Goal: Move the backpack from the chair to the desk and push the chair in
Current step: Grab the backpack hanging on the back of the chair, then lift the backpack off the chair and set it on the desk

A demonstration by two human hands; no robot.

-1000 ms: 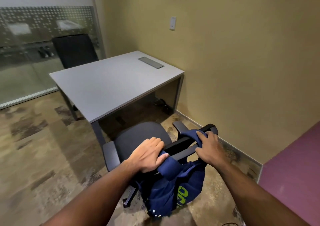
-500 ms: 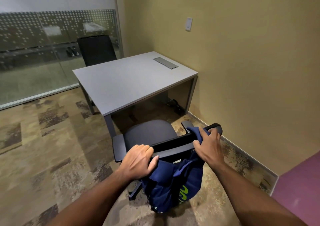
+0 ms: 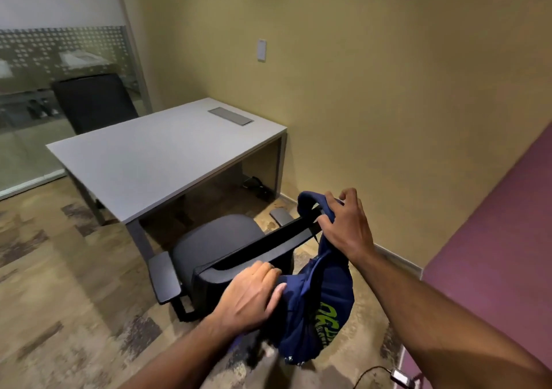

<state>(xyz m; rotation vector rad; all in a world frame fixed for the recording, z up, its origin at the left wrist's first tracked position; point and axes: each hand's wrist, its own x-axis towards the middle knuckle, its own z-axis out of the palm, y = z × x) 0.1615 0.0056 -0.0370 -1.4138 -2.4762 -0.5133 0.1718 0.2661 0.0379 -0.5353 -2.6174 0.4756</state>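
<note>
At the near right of the scene, behind the chair back, the right hand (image 3: 343,227) is closed on the blue shoulder strap of the backpack (image 3: 316,308), thumb and forefinger pinching it while the other fingers stand loose above. A second ago that strap lay looped over the right corner of the backrest; now its loop has risen clear above the corner, so the catch on that side looks undone. The left hand (image 3: 251,296), nearer and lower, grips the upper fabric of the backpack just behind the backrest's top edge, fingers curled into the cloth; earlier it rested on top of the rail, and it has since slid down to the bag itself.

Outward from the hands, the backpack hangs on the near side of the chair (image 3: 221,245), behind the backrest, its yellow-green lettering facing right, and its base is low near the floor. Whether it touches the carpet is hard to tell.

The chair sits pulled out from the desk (image 3: 155,155), seat turned toward it. The desk lies farther off and to the left. By my reading the unhooking is nearly finished; lifting the bag over to the desk and pushing the chair in are both not yet done.
</note>
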